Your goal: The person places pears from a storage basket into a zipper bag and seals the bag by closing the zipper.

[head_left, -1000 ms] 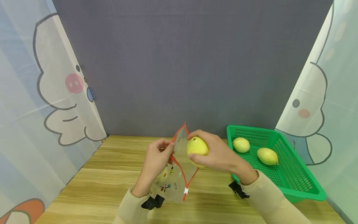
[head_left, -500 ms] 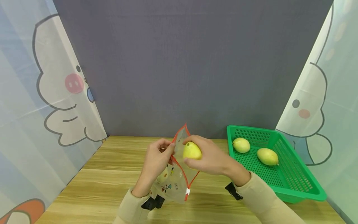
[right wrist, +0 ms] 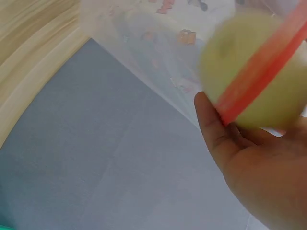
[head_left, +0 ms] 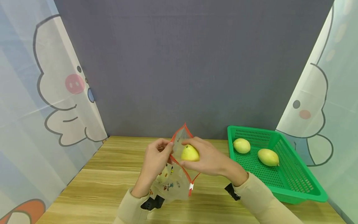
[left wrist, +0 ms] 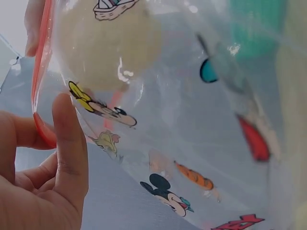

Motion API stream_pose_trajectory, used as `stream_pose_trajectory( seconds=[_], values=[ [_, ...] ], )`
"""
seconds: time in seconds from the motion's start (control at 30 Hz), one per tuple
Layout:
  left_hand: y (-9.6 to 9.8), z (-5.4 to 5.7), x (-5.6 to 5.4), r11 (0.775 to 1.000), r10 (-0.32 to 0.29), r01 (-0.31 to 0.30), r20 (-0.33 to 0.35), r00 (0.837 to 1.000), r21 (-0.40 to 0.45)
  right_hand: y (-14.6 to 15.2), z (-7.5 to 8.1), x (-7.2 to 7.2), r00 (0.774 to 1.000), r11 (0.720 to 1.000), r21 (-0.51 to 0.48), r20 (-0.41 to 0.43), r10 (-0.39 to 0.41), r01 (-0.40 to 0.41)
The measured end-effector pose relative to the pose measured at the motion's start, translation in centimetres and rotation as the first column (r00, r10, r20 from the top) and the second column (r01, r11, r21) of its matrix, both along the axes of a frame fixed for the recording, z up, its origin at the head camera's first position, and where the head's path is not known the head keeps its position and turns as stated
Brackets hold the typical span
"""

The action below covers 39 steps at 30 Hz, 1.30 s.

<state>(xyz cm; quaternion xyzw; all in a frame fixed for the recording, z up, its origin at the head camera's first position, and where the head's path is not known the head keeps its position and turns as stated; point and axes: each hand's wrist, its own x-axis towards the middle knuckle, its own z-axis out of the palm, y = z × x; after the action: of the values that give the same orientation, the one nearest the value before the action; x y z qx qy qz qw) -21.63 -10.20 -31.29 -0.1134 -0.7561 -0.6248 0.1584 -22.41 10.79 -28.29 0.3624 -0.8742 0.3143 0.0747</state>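
My left hand (head_left: 159, 155) pinches the red-edged rim of a clear zip bag (head_left: 174, 186) printed with cartoon figures. Its mouth gapes toward the right, and a white slider (head_left: 191, 186) sits near the lower end of the red zip. My right hand (head_left: 208, 157) grips a yellow mango (head_left: 190, 153), stem end up, at that mouth. In the right wrist view the red zip strip (right wrist: 261, 72) crosses in front of the mango. Through the film, the left wrist view shows the mango (left wrist: 108, 43) as a pale round shape.
On the right of the wooden table (head_left: 112, 174) stands a green plastic basket (head_left: 303, 166). Two more mangoes, one at the back left (head_left: 241, 145) and another near the middle (head_left: 268, 157), lie in it. A grey panel (head_left: 179, 68) rises behind the table, between printed curtains.
My right hand has carried the mango slightly left and down into the bag's mouth. The slider end of the bag has swung up and right; my left hand has barely moved.
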Motion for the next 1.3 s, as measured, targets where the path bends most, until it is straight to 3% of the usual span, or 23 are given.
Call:
stream_pose_trajectory(
  seconds=[0.4,0.57,0.77,0.87,0.97,1.13,1.2,1.3],
  values=[
    [-0.3,0.2,0.1,0.999,0.040,-0.040,-0.014,0.999,0.033,0.4,-0.1,-0.5,0.997,0.999,-0.012,-0.064,0.037,-0.038],
    [-0.3,0.3,0.2,0.999,0.022,-0.022,-0.004,1.000,0.026,0.7,0.1,-0.3,0.993,0.997,0.002,-0.093,0.076,-0.077],
    [-0.3,0.3,0.3,1.000,0.015,-0.015,0.006,1.000,0.027,1.1,0.6,-0.2,0.973,0.993,0.038,-0.201,0.113,-0.108],
    [-0.3,0.3,0.3,1.000,0.024,-0.024,0.013,1.000,0.015,1.3,0.7,-0.4,0.944,0.989,0.080,-0.300,0.139,-0.120],
    [-0.3,0.3,0.4,1.000,0.027,-0.028,0.018,0.999,0.010,1.5,0.8,-0.8,0.897,0.985,0.129,-0.413,0.156,-0.112],
    [-0.2,0.2,0.3,1.000,0.021,-0.021,0.014,1.000,0.017,1.8,0.6,-1.4,0.767,0.971,0.230,-0.611,0.195,-0.064],
    [-0.2,0.2,0.3,1.000,0.017,-0.017,0.013,1.000,0.019,2.0,0.6,-1.6,0.727,0.966,0.256,-0.658,0.195,-0.028],
    [-0.2,0.2,0.3,1.000,0.012,-0.012,0.013,1.000,0.020,2.5,0.5,-1.9,0.715,0.961,0.274,-0.678,0.168,0.034]
  ],
)
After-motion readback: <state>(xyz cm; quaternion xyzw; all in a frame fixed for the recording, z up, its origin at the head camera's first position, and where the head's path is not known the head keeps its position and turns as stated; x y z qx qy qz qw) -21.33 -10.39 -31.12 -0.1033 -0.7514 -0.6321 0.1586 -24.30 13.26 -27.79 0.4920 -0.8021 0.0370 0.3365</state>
